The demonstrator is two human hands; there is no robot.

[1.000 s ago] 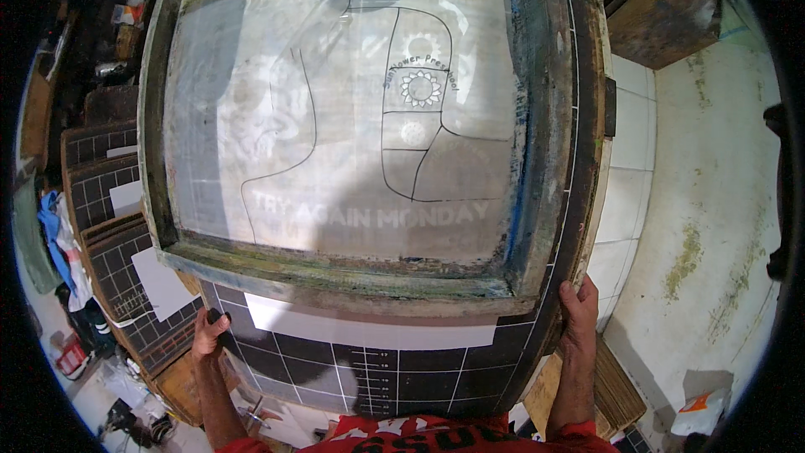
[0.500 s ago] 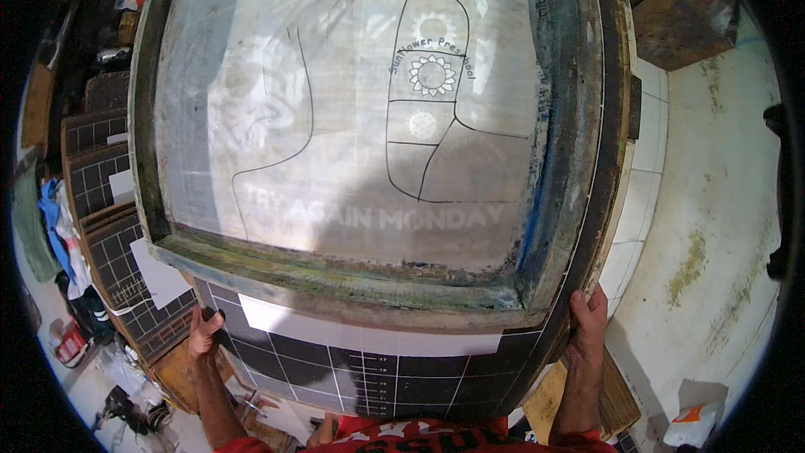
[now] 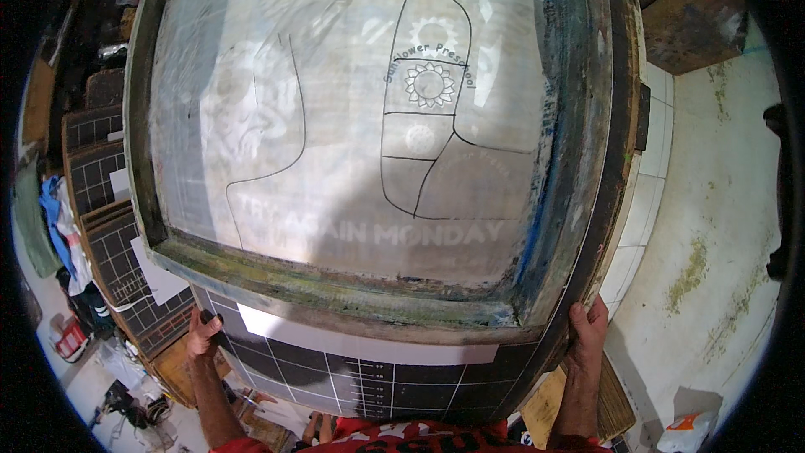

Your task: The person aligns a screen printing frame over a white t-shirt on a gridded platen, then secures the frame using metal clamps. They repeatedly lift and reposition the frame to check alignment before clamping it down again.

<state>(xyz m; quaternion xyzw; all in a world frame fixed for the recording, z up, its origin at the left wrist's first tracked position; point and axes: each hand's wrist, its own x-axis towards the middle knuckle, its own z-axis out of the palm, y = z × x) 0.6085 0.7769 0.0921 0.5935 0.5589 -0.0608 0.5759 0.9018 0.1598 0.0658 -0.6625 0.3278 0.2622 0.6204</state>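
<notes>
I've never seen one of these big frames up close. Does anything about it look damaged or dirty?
Yes. The wooden frame around the printing screen is stained with green and blue ink, heaviest along its near and right edges. The left hand and right hand grip the black gridded board under it.

Single head-worn fisheye view, aimed steeply downward, frame [image 3: 369, 134] seen from very close and filling most of the picture, forearms entering from the lower edge, straight edges bent toward the dark rim, floor [image 3: 721, 226] glimpsed at right.
</notes>
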